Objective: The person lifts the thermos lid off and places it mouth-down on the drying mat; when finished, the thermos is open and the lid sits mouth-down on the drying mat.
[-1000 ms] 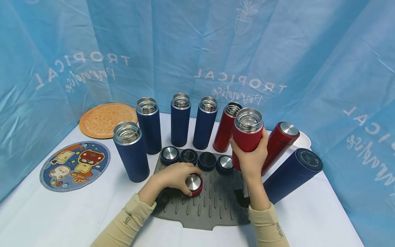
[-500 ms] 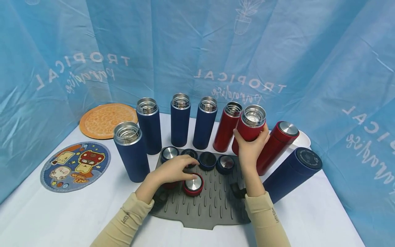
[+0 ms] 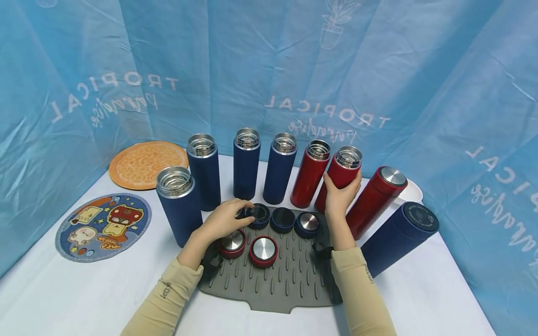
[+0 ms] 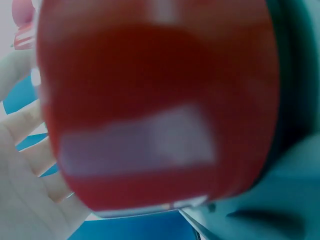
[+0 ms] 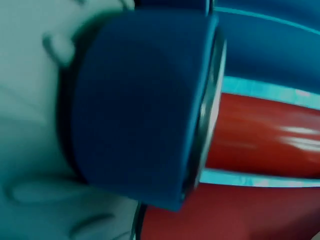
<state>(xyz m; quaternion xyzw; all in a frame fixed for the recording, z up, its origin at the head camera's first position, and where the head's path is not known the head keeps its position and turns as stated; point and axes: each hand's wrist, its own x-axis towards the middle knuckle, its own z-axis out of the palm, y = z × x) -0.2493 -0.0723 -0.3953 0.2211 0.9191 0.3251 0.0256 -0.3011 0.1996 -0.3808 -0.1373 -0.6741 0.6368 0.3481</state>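
Observation:
My right hand (image 3: 339, 199) grips an uncapped red thermos bottle (image 3: 345, 169), which stands upright at the back edge of the grey mat (image 3: 290, 280). The thumb is on its left side, fingers on its right. My left hand (image 3: 224, 221) arches over the back-left corner of the mat, mostly hiding a blue lid. Its fingertips come up to a black-topped blue lid (image 3: 258, 216). Two red lids with silver tops lie nearer me, one (image 3: 232, 243) beside the left wrist, the other (image 3: 263, 251) to its right. In the left wrist view a red lid (image 4: 150, 90) looms large before the spread fingers (image 4: 30, 160).
Further blue lids (image 3: 282, 219) line the mat's back. Uncapped blue bottles (image 3: 178, 210) and another red one (image 3: 310, 182) stand behind. Capped red (image 3: 376, 198) and blue (image 3: 397, 238) bottles stand at right, by a white dish (image 3: 412, 191). Orange (image 3: 147, 165) and patterned (image 3: 105, 228) round mats lie left.
My right hand has moved the red bottle back, beside the other uncapped red one. My left hand has left the red lid and shifted back and left to the blue lids.

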